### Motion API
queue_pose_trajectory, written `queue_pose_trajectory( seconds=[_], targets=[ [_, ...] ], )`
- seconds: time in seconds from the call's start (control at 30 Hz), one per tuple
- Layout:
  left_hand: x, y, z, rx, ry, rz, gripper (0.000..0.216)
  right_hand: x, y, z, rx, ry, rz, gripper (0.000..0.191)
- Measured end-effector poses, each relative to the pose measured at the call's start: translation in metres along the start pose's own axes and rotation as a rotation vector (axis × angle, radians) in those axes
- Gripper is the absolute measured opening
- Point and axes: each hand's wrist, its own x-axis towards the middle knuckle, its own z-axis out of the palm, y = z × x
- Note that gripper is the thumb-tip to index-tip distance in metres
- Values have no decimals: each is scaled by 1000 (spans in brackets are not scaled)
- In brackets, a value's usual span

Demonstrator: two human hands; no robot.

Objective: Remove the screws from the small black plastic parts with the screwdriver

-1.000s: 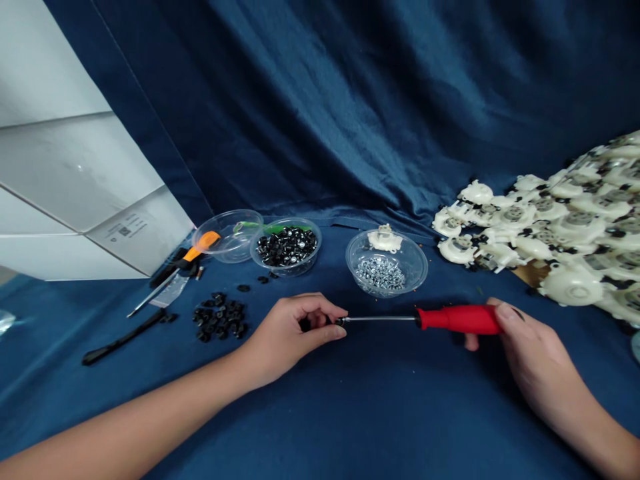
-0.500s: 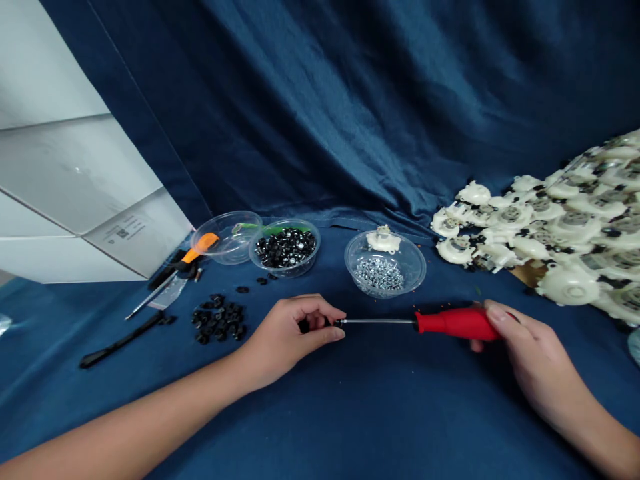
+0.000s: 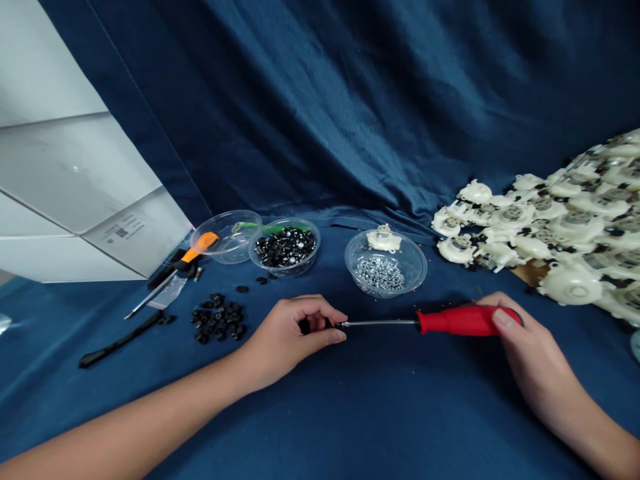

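My right hand (image 3: 525, 347) is closed round the handle of a red screwdriver (image 3: 457, 321), held level with its shaft pointing left. The shaft's tip meets a small black part (image 3: 331, 324) pinched between the thumb and fingers of my left hand (image 3: 295, 333). Most of that part is hidden by the fingers. Beyond the shaft stands a clear plastic bowl (image 3: 419, 272) of small silvery screws (image 3: 379, 275), with a cream-coloured part (image 3: 383, 240) at its far rim. Loose black parts (image 3: 219, 319) lie in a cluster left of my left hand.
A second clear tub (image 3: 315, 257) holds black parts with metal pieces. Left of it are a clear lid (image 3: 227, 217), an orange-handled screwdriver (image 3: 200, 247) and a black strip (image 3: 120, 341). White boxes (image 3: 75, 173) rise at left; cream-coloured housings (image 3: 570, 283) are heaped at right.
My right hand's fingers have shifted on the red handle, and the thumb has moved slightly right. The left hand stays almost in place with the black part at the screwdriver's tip.
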Motion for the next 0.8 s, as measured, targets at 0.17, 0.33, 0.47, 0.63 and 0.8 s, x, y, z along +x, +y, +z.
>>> queue_pose_trajectory(
  seconds=[0.17,0.33,0.47,0.63,0.8],
  targets=[
    [0,1,0,4,1,-6,17,-3,8,1,123,-2,15,38],
    [0,2,0,-16,-9,-13,18,-6,2,-1,6,-113,58,52],
    [0,4,0,16,-25,-1,15,-3,2,4,209,13,55,33],
    [-2,8,-1,65,-61,-6,11,-5,-4,3,141,-17,49,30],
    [-1,8,-1,88,-70,-8,12,-7,-13,-3,-127,-79,27,55]
  ],
)
